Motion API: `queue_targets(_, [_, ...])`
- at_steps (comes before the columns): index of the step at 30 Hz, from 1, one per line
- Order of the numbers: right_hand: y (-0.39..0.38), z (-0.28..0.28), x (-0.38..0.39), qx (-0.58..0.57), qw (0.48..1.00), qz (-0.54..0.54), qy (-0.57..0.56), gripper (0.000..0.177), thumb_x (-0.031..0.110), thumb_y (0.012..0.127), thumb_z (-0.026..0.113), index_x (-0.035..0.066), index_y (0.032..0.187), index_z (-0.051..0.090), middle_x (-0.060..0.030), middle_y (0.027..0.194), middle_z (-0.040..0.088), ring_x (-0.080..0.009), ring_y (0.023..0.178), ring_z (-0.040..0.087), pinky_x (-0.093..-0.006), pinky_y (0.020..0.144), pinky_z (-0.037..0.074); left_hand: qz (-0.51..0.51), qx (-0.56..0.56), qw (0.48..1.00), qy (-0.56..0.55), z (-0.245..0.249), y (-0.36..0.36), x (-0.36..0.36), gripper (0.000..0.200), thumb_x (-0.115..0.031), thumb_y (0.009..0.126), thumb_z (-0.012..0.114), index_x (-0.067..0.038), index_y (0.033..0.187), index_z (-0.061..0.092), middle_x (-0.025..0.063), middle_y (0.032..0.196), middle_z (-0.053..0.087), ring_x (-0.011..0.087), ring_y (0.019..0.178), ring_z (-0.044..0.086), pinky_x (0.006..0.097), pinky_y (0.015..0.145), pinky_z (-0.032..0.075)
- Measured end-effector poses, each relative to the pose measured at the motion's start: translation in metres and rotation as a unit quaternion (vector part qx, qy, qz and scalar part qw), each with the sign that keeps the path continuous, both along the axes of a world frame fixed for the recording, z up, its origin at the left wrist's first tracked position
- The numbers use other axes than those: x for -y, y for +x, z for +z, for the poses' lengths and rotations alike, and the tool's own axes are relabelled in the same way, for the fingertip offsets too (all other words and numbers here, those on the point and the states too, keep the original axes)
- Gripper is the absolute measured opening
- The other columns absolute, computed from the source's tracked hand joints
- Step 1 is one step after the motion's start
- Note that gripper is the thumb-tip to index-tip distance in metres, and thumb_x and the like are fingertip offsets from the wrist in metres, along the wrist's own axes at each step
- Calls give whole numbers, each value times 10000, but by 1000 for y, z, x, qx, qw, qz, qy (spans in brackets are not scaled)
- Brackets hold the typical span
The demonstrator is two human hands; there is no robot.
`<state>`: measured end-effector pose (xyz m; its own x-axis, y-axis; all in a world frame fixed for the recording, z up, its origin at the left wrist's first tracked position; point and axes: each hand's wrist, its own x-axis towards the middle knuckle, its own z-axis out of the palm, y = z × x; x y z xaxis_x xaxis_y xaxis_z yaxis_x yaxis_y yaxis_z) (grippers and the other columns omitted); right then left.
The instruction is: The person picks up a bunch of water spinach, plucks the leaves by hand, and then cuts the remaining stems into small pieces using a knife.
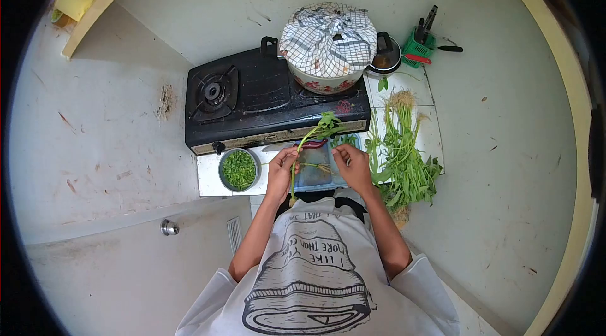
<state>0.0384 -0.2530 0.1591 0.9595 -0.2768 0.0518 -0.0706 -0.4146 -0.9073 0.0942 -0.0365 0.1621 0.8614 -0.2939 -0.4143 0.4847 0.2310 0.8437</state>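
Note:
My left hand [282, 173] is closed around a long green vegetable stalk [306, 137]. Its leafy top points up and to the right, and its lower end hangs down toward my shirt. To the right, my right hand [353, 167] has its fingers pinched together; whatever is in them, if anything, is too small to make out. Beneath both hands is a blue tray [309, 178] with a few leaves and a rooty scrap in it. A knife with a dark red handle [314, 144] lies across the tray's far side, behind the stalk.
A bowl of chopped greens [239, 169] stands at left. A heap of leafy stalks with roots [404, 153] lies at right. Behind is a black gas stove [259, 106] bearing a cloth-covered pot [328, 46]. A small pan [385, 58] and a green utensil basket [418, 46] stand beyond.

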Motion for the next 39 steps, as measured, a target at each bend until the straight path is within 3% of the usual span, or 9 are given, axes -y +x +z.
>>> queue_targets(2, [2,15,-11,81,997,-1,14,129,83,940,698,-6,1034,706,-127,840,696,-197,637,655,-329,601,514,-14,4,1000,0,-3,0,1,202,-117,1046,592,8,1190,658,7,965,625,76,757,523,235,675,420])
queue_targets(8, [13,24,-31,103,994,22,-6,256,78,929,701,13,1176,686,-108,930,667,-213,602,617,-344,599,509,-58,6,998,-5,-2,-2,6,192,-116,1050,579,2,1170,671,2,938,606,75,746,518,234,661,406])
queue_targets(20, [14,14,-40,120,989,14,-82,131,105,841,748,60,956,704,-104,824,630,-333,687,664,-406,601,521,-110,34,993,16,0,-6,7,196,-140,1061,572,-3,1157,673,-13,855,570,70,729,481,232,648,383])
queue_targets(23, [13,10,-45,136,989,-22,-54,128,91,801,760,53,898,685,-99,792,608,-313,624,623,-392,562,481,-130,39,990,24,0,-8,7,190,-151,1063,575,-8,1141,675,-15,848,569,65,728,475,231,645,381])
queue_targets(29, [7,-14,-44,59,989,-127,39,131,48,781,744,12,868,653,-75,728,588,-157,593,538,-340,535,392,-116,33,992,47,1,-10,14,170,-154,1052,596,-13,1115,667,-4,892,596,63,702,473,232,632,388])
queue_targets(30, [6,-25,-36,-3,990,-130,47,115,49,828,729,-5,907,665,-68,757,640,-113,664,572,-304,568,418,-107,33,993,44,-1,-9,11,170,-155,1048,607,-12,1125,658,6,926,619,63,695,478,228,626,394])
queue_targets(33, [2,-52,-19,58,973,-114,190,92,44,895,691,-5,973,688,-64,823,690,-107,707,605,-283,596,448,-87,33,995,43,-14,-5,-3,171,-149,1044,613,-10,1132,660,29,1008,657,63,689,481,229,619,402])
queue_targets(34, [-4,-65,-10,29,982,-87,163,102,42,949,654,0,1032,697,-59,860,712,-103,765,645,-281,642,510,-79,29,995,46,-14,-3,-7,171,-148,1044,612,-9,1131,662,27,999,655,63,689,480,231,618,401])
queue_targets(39, [-39,-120,20,-21,985,-67,155,126,-7,973,590,-8,1059,682,-81,894,724,-120,791,672,-291,717,568,-40,23,998,38,-6,3,-14,186,-149,1045,606,8,1123,667,10,921,624,66,681,469,235,618,389])
